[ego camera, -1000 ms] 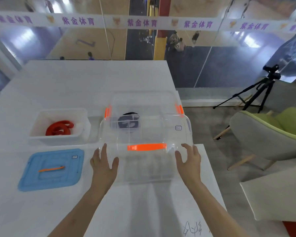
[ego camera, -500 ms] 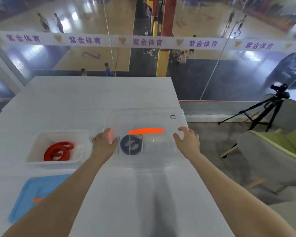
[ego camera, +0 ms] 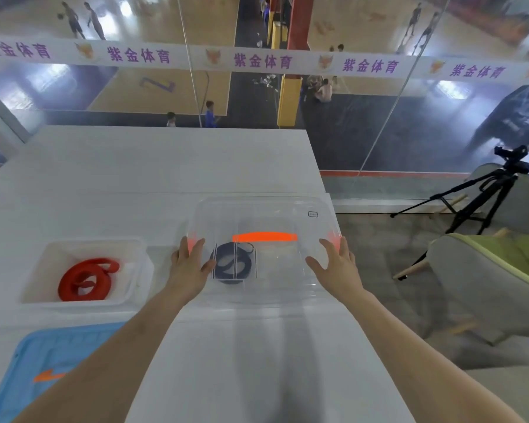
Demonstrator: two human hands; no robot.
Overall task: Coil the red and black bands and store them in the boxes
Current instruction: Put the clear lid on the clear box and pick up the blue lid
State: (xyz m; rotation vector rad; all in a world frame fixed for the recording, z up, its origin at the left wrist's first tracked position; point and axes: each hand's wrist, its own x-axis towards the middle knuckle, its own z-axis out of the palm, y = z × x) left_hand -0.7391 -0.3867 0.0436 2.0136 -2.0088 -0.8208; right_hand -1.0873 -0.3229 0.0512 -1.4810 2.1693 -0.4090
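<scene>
Near the white table's (ego camera: 165, 166) right edge, left hand (ego camera: 190, 267) and right hand (ego camera: 336, 267), fingers straight, press the lidded clear plastic box (ego camera: 263, 215) holding the coiled black band (ego camera: 231, 265). Beside it, the coiled red band (ego camera: 86, 279) lies in the open white box (ego camera: 135, 288), with the blue plastic lid (ego camera: 43, 355) nearer.

Counts: 2 bands: 1 red band (ego camera: 84, 279), 1 black band (ego camera: 231, 266). 2 boxes: 1 white box (ego camera: 74, 302), 1 clear box (ego camera: 257, 296). 2 lids: 1 clear lid (ego camera: 287, 215), 1 blue lid (ego camera: 43, 349). 2 orange handles: clear-lid handle (ego camera: 264, 237), blue-lid handle (ego camera: 48, 376). 1 tripod (ego camera: 483, 196). 1 chair (ego camera: 486, 285).
</scene>
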